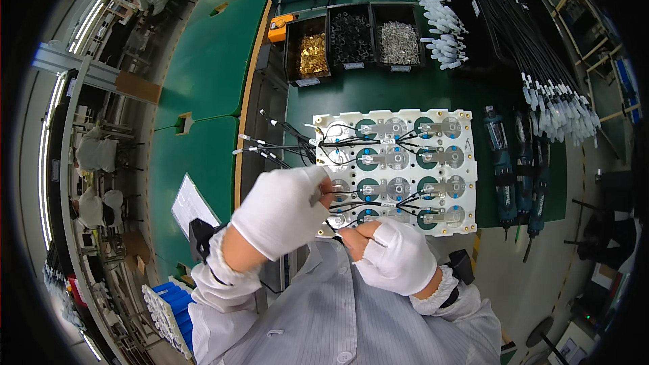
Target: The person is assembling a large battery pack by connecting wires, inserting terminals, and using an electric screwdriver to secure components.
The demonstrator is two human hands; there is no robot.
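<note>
A white plastic module frame (471,192) lies before me, with round cells, metal tabs and blue dots. Black wires (412,140) run across it, and a bundle of loose wire ends (284,138) sticks out past its left edge. Both hands wear white gloves with bare fingertips. At the frame's lower left corner my left hand (277,211) is closed in a pinch; the back of the glove hides what its fingers hold. Just below, at the near edge, my right hand (397,257) pinches what looks like a thin black wire between thumb and forefinger.
Beyond the frame stand three black bins, holding brass-coloured parts (312,53), black clips (351,35) and silver screws (399,42). Power screwdrivers (503,182) lie to the right, below bundled black cables (541,61). A paper sheet (193,206) rests on the green table at left.
</note>
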